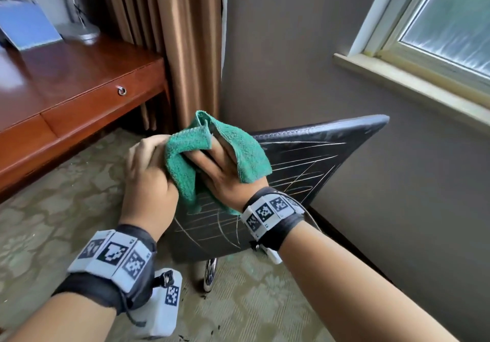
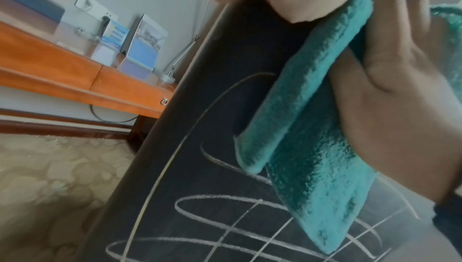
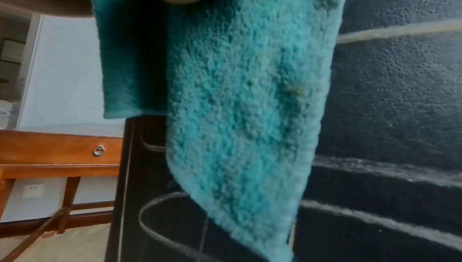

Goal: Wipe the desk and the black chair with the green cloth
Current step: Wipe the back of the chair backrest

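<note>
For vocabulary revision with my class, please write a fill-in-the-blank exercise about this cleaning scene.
1. The left hand grips the ____ cloth, which drapes over the right hand.
2. The chair behind the cloth is coloured ____.
3. The wooden desk stands on the person's ____.
4. The window is on the person's ____.
Missing words: green, black, left, right.

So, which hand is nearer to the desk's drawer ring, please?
Left. The left hand grips the green cloth nearer the drawer ring; the right hand lies beyond it, over the black chair.
</note>
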The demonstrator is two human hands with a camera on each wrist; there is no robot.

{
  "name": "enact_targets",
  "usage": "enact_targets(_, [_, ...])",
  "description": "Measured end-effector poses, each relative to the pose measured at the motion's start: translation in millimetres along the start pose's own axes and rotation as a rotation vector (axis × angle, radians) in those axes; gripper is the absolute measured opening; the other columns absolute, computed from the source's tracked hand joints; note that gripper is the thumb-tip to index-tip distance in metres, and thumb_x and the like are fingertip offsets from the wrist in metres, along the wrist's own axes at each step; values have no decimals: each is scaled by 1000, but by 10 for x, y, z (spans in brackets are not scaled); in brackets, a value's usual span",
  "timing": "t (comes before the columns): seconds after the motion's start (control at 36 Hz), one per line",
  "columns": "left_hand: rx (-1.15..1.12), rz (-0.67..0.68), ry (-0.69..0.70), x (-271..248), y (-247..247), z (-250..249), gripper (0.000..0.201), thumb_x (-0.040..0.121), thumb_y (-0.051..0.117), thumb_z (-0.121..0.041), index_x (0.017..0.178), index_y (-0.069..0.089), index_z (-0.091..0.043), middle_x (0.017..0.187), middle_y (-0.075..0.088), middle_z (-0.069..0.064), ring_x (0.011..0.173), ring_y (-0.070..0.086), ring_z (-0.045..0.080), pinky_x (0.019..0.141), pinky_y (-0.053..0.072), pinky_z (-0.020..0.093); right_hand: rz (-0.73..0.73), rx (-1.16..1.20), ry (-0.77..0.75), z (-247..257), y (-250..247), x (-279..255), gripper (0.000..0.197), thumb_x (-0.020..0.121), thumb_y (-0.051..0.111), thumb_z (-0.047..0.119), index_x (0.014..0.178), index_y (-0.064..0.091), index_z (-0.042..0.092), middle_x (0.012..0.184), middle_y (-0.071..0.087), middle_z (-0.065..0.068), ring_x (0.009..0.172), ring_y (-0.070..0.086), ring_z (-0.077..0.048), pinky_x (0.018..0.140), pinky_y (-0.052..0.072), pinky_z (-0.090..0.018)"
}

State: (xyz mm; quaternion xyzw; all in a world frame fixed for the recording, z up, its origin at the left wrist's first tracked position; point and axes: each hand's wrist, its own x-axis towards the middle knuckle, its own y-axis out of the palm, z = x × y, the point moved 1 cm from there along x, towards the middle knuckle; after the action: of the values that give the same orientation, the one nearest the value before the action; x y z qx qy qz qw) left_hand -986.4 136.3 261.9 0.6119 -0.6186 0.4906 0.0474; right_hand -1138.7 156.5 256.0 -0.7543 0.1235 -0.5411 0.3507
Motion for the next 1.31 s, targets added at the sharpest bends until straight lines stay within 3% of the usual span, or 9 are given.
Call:
enact_targets(0.06, [53,-7,13,-26,42,50,42,79,34,-14,114,54,-3,114,41,4,104,36,30,95,28,40,-28,-29,-46,-53,11,-19,42,85,59,10,127,59,10,136,33,-8,127,35,-30,117,8,-31])
enact_targets(0.17, [61,-45,48,-44,90,34,56,70,27,-7,121,49,-14,115,44,6,104,37,31,96,27,40,-84,-66,-80,-196,-24,-99,39,87,55,11,126,59,11,136,34,-9,126,36,-31,117,11,-33])
enact_targets(0.33, [98,-92,157,-46,197,14,36,100,35,-23,119,61,-7,111,55,16,101,47,35,92,28,34,-162,-128,-60,-473,-143,-317,34,94,37,23,128,43,17,136,34,-9,125,37,-29,115,18,-34])
enact_targets(0.53, [110,-167,231,-44,259,10,35,98,37,-19,118,61,-4,110,55,18,103,46,34,91,25,29,-210,-156,-30,-745,-320,-468,35,98,33,26,130,40,15,130,37,-7,118,42,-31,105,32,-39])
enact_targets(0.72, [119,-254,268,-59,342,86,35,101,35,-18,125,56,-4,117,51,18,111,48,37,98,35,49,-299,-110,-8,-670,-234,-414,42,92,40,24,132,43,12,125,38,-8,115,43,-30,107,29,-35])
enact_targets(0.86, [141,-336,323,-95,369,271,41,101,35,-22,137,47,-7,127,46,26,120,44,39,109,30,44,-364,-166,-11,-616,-172,-384,44,88,48,21,129,56,5,117,53,-19,109,44,-29,101,33,-39])
enact_targets(1.03, [65,-417,299,-43,460,433,38,95,40,-27,134,38,-24,129,43,18,126,40,34,111,27,47,-431,-310,46,-584,-12,-404,44,97,39,25,137,50,9,129,53,-18,119,49,-35,104,36,-41])
enact_targets(1.19, [174,-501,381,-58,500,390,40,95,39,-21,132,44,-7,117,30,5,117,36,29,103,24,30,-496,-321,36,-688,-13,-462,47,96,41,26,140,45,11,136,48,-15,125,42,-31,108,32,-40])
enact_targets(1.31, [137,-542,406,-95,552,337,40,94,40,-20,131,46,-6,112,28,-7,112,32,19,104,22,33,-508,-333,94,-793,10,-569,50,95,38,28,142,40,12,140,42,-14,131,38,-32,113,26,-40])
